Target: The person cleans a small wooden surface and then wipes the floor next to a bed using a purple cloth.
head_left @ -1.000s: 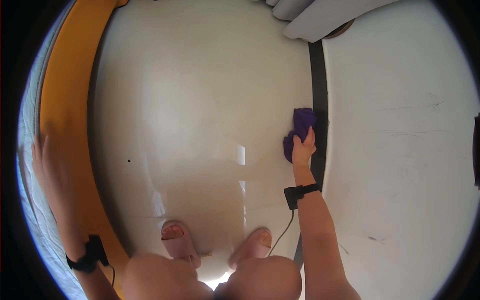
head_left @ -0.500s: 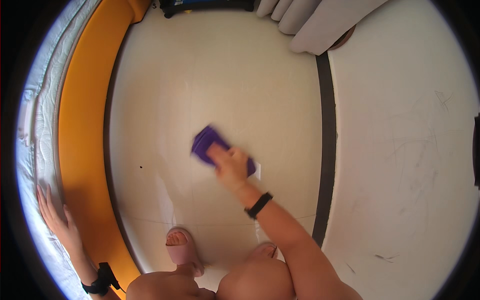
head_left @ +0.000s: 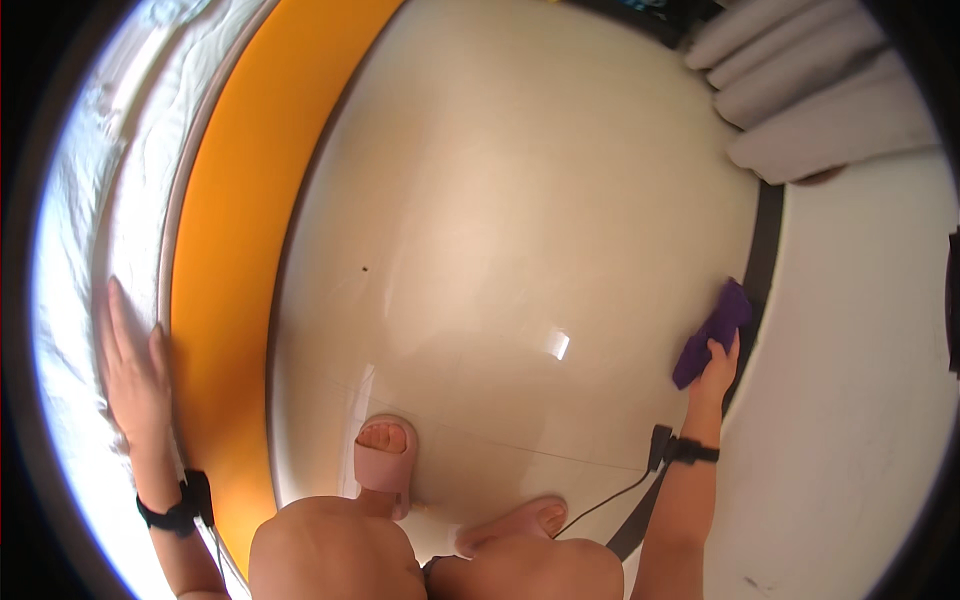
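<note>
My right hand (head_left: 714, 366) grips a purple cloth (head_left: 716, 334) at the right side of the floor, next to the dark baseboard. The cloth is bunched up, and part of its far end overlaps the dark strip. Far to the left, my left hand (head_left: 138, 385) rests on the edge of a pale mattress (head_left: 135, 215), fingers stretched out and holding nothing. Black bands with small boxes and thin cables circle both wrists.
An orange bed frame (head_left: 225, 200) runs along the left. Glossy beige floor tiles (head_left: 520, 220) lie between it and the dark baseboard (head_left: 768, 225) under a white wall (head_left: 850, 350). Grey curtains (head_left: 800, 80) hang at the far right. My pink slippers (head_left: 387, 465) are close in front.
My right hand has carried the purple cloth from the middle of the floor rightward to the baseboard. The view has turned, and my left hand remains on the mattress.
</note>
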A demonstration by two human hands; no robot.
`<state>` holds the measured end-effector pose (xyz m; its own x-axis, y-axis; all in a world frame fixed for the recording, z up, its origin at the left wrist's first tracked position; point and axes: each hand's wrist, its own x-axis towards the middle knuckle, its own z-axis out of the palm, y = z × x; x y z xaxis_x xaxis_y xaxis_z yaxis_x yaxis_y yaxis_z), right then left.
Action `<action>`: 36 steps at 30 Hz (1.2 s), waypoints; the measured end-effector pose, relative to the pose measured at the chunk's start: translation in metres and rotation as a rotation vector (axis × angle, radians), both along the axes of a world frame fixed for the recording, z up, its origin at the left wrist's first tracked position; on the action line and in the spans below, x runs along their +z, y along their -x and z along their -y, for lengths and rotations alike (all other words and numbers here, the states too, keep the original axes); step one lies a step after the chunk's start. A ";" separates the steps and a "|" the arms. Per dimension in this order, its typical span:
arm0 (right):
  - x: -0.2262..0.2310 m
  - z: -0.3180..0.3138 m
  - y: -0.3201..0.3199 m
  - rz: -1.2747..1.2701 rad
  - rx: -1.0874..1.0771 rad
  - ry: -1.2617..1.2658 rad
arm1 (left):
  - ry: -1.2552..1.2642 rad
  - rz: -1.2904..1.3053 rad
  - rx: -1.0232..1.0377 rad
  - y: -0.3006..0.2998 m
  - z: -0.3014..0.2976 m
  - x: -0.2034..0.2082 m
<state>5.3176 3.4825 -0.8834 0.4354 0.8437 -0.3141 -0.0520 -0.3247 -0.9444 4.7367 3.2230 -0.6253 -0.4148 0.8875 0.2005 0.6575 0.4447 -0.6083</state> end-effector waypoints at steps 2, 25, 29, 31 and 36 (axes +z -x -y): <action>-0.024 -0.027 0.020 0.247 -0.026 0.008 | -0.009 -0.034 -0.030 0.005 0.000 -0.007; 0.007 0.064 0.332 0.595 2.291 -0.243 | 0.045 0.476 0.112 -0.017 0.096 -0.014; 0.012 0.008 0.201 0.630 1.959 0.062 | 0.082 0.381 0.092 -0.026 0.081 -0.019; 0.000 0.001 0.123 0.507 1.776 0.027 | 0.036 0.419 0.064 -0.018 0.088 -0.023; 0.017 0.034 -0.025 0.104 0.747 0.431 | 0.033 0.275 0.097 -0.021 0.101 -0.023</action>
<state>5.3424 3.4483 -0.8662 -0.1413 0.7368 -0.6612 0.3969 -0.5697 -0.7197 4.7579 3.1223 -0.6486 -0.5331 0.8451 0.0402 0.7550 0.4966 -0.4282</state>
